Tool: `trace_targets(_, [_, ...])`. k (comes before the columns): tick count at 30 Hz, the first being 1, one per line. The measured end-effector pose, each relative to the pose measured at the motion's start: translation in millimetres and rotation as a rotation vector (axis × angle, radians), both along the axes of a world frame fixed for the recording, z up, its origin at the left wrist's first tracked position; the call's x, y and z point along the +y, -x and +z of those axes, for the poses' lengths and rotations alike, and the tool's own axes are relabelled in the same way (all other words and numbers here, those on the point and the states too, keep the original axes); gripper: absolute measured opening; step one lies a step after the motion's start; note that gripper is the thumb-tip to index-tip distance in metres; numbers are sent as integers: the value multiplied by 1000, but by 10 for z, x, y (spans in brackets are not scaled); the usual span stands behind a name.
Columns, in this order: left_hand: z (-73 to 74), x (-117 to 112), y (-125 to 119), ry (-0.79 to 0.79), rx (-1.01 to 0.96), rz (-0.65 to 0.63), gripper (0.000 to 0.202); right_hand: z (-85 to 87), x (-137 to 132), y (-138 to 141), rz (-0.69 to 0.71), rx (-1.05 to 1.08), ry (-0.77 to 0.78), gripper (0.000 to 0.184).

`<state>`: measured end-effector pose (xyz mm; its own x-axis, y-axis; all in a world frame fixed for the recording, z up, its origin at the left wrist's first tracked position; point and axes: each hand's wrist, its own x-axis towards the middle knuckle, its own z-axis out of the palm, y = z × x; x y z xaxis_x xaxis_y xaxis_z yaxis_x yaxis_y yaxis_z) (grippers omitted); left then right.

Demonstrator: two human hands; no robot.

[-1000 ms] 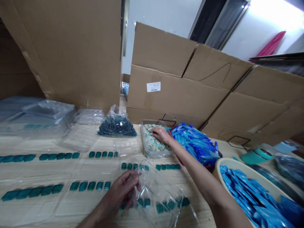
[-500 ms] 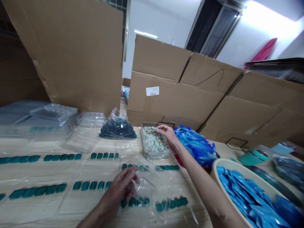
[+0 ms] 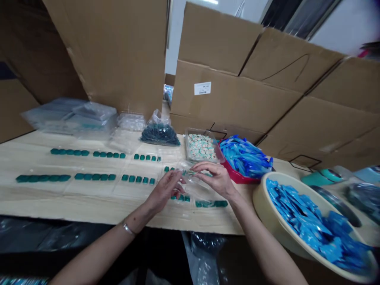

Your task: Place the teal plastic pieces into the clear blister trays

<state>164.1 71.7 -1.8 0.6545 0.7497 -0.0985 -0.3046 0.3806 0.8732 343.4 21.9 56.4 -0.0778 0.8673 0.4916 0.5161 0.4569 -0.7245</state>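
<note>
My left hand point(image 3: 168, 188) pinches the left edge of a clear plastic tray point(image 3: 200, 188), held above the table. Over the tray's far edge, my right hand point(image 3: 215, 178) has thumb and fingers pinched around a small pale-and-teal piece point(image 3: 188, 173), blurred and partly covered by the fingertips. Just beyond that hand stands a clear box point(image 3: 187, 148) full of small pale and teal pieces point(image 3: 202, 145). Beneath and around my hands, dark teal blocks point(image 3: 138, 179) lie in short rows inside thin clear trays on the table.
Behind lie a bag of dark teal pieces point(image 3: 160, 133) and stacked clear containers point(image 3: 95, 118). To the right, a red tray point(image 3: 237, 174) holds blue packets, beside a cream tub point(image 3: 261, 198) of blue sachets. Cardboard point(image 3: 231, 99) walls the table's back; its front edge point(image 3: 118, 223) shows.
My right hand has come back from the box of small pieces to the clear tray at my left hand. The camera has tilted down, showing the table's front edge.
</note>
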Motion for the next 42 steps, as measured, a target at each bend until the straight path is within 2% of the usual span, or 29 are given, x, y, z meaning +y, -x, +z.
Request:
trace_targets(7, [38,-212,101,6,-21,-34,41,-47,-216,254,30,-199,-47,15])
trace_targets(16, [23,-249,140,-35,-45,-12,40,-83,-244,342,6,-188,-52,19])
trace_targets(23, [-35,-234,167,-79,-19,90,43,-76,-276,398,-15,-170,-40,15])
trace_targets(27, [-20,-248,196,1,-68,65,44,-37,-260,420,-112,-19,33,10])
trace_targets(31, [-24,-274,193,61,-127,35,40,-73,-223,453,-61,49,139,12])
trace_targets(34, [-74,-300,165,91,-126,49,39,-156,-208,482,-100,70,215,15])
trace_targets(38, [-178,-325,148,222,-181,59,35,-250,-203,534,-173,86,283,17])
trace_targets(42, [-231,-320,184,349,-213,-31,28,-287,-193,567,-181,72,308,16])
